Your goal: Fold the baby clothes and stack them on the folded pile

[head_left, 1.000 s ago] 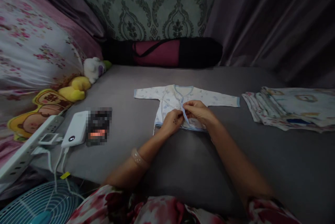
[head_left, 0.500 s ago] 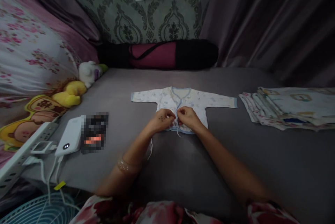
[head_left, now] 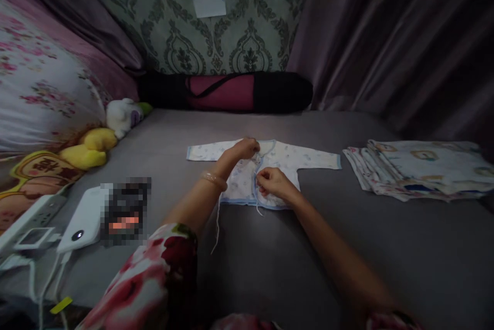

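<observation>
A small white baby shirt (head_left: 283, 157) with pale prints and blue trim lies spread on the grey sheet, its sleeves stretched out to both sides. My left hand (head_left: 247, 148) reaches over it to the neckline, fingers curled together at the collar edge; what they pinch is hidden. Lower down, at the front opening, my right hand (head_left: 274, 184) pinches the blue-trimmed edge of the shirt, thumb and fingers closed. A thin white tie string (head_left: 259, 210) hangs below the right hand, and another string trails off the hem at left.
A stack of folded baby clothes (head_left: 428, 168) lies at right. On the left are a white power bank (head_left: 85, 219) with cables, a power strip (head_left: 31, 222) and plush toys (head_left: 88, 147). A long black and maroon bag (head_left: 224, 92) rests against the wall.
My left hand has moved from the shirt's middle up to its neckline. The right hand stays at the front opening. The view has tilted up slightly.
</observation>
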Demonstrator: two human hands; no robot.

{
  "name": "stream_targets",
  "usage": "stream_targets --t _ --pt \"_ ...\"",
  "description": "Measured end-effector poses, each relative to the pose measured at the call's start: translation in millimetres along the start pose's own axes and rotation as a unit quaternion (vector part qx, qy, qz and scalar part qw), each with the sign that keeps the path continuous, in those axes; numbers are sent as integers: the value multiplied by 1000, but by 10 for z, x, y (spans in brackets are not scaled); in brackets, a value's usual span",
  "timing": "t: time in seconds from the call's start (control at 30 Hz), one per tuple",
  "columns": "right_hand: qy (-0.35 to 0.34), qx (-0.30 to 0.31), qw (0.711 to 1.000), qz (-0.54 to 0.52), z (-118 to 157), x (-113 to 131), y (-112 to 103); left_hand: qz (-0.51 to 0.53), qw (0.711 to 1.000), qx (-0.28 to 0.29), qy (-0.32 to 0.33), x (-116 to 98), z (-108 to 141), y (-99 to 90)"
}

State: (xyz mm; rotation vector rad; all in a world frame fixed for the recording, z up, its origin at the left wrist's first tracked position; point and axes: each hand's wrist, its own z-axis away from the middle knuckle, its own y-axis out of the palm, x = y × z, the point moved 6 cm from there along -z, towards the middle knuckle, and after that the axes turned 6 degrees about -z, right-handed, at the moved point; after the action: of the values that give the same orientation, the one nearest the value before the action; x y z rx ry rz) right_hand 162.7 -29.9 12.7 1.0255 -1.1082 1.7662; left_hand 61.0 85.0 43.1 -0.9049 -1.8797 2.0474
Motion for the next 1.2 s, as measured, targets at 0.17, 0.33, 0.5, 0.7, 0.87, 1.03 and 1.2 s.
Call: stream_targets --t 0.17,0.33,0.5,0.7,0.87,1.03,1.2 --pt "27 -103 993 52 -310 276 -405 -22 1000 3 0 24 -12 54" --pt "18 -131 968 215 -575 383 -442 -14 997 -60 -54 28 93 31" --pt "31 -138 954 263 -575 274 -348 -4 994 -66 -86 -25 188 26" --pt "32 -126 956 264 -529 310 -329 36 996 -37 -79 -107 187 20" --pt "58 -102 978 173 -574 192 -367 49 993 -32 -101 -162 242 -69" --pt "68 -131 987 62 -602 144 -476 83 989 -59 -107 -136 226 -88" --pt "75 -145 986 -42 -509 284 -496 142 977 -100 -123 -98 196 -87"
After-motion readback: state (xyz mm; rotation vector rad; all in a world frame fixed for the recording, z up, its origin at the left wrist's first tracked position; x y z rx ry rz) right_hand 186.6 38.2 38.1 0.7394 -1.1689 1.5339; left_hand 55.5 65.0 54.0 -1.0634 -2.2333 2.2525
